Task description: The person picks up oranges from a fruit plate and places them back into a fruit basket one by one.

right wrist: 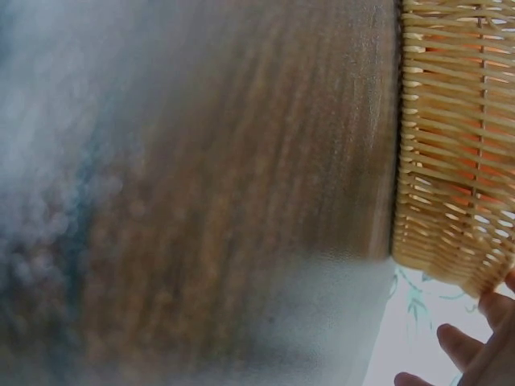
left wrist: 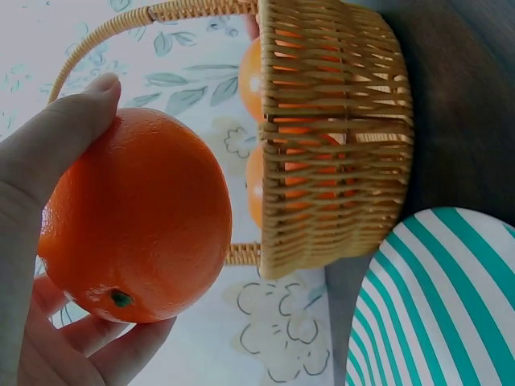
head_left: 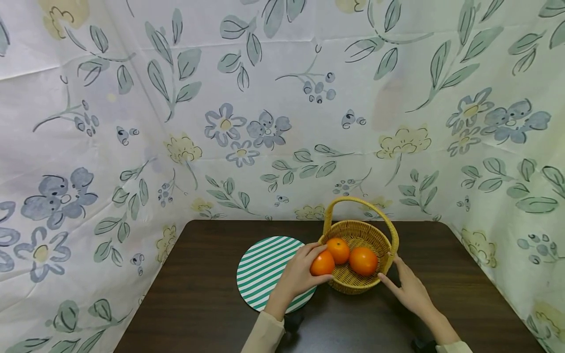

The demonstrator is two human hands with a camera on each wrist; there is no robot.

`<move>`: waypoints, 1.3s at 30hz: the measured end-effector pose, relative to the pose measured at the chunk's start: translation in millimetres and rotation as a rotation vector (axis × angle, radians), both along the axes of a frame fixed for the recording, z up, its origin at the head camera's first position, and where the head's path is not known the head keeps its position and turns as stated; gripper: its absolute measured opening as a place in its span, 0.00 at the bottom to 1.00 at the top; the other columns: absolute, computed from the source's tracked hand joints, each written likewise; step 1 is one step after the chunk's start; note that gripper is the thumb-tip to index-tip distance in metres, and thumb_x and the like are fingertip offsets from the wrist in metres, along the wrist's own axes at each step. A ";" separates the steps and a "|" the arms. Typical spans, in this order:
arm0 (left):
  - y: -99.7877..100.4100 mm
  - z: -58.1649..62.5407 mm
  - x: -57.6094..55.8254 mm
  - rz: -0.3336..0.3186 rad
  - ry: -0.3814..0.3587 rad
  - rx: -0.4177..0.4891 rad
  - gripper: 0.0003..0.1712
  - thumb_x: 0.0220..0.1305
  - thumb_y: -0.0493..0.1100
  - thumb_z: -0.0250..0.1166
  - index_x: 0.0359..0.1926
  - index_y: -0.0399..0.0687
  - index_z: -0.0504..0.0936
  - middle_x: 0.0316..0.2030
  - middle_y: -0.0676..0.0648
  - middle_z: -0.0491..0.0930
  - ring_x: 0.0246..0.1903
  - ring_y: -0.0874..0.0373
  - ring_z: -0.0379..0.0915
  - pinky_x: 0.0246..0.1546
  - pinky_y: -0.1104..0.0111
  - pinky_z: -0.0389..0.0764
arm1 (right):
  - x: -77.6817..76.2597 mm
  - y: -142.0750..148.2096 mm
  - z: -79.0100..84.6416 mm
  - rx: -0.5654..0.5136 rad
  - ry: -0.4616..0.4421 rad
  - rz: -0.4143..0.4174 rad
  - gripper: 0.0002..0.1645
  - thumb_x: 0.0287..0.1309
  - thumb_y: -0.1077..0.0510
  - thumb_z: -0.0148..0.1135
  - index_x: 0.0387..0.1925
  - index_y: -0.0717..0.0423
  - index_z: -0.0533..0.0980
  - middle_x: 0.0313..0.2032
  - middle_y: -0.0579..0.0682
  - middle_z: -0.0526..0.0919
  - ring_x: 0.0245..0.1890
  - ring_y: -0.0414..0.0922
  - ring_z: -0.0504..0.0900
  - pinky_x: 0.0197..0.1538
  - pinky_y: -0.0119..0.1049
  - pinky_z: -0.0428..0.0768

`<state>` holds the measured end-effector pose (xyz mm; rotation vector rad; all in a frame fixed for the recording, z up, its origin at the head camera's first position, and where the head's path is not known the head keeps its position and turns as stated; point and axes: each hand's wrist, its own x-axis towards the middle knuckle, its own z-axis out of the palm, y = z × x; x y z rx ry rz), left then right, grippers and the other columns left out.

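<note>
In the head view my left hand (head_left: pixel 301 268) grips an orange (head_left: pixel 322 263) at the near left rim of a yellow wicker basket (head_left: pixel 352 289). The left wrist view shows this orange (left wrist: pixel 145 217) between thumb and fingers, apart from the basket wall (left wrist: pixel 334 145). Two more oranges lie inside the basket: one at the left (head_left: pixel 338 250), one at the right (head_left: pixel 363 261). My right hand (head_left: pixel 410 287) holds the basket's right side near the handle base, thumb in front and fingers farther back. In the right wrist view, its fingers (right wrist: pixel 463 346) are only partly visible at the wicker.
A round placemat (head_left: pixel 260 272) with green and white stripes lies left of the basket, partly under my left forearm. The dark wooden table (head_left: pixel 194 284) ends at a floral cloth (head_left: pixel 265 122) behind. The basket's tall arched handle (head_left: pixel 359 200) stands upright.
</note>
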<state>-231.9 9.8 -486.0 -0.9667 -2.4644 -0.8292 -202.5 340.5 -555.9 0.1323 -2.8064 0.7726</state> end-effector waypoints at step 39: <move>39.8 -3.6 -11.6 -0.043 0.051 -0.051 0.40 0.47 0.65 0.68 0.60 0.56 0.71 0.57 0.54 0.70 0.53 0.58 0.69 0.46 0.67 0.77 | 0.6 -2.1 1.0 -0.001 -0.005 -0.008 0.49 0.60 0.37 0.53 0.71 0.57 0.45 0.68 0.67 0.53 0.62 0.68 0.58 0.53 0.69 0.61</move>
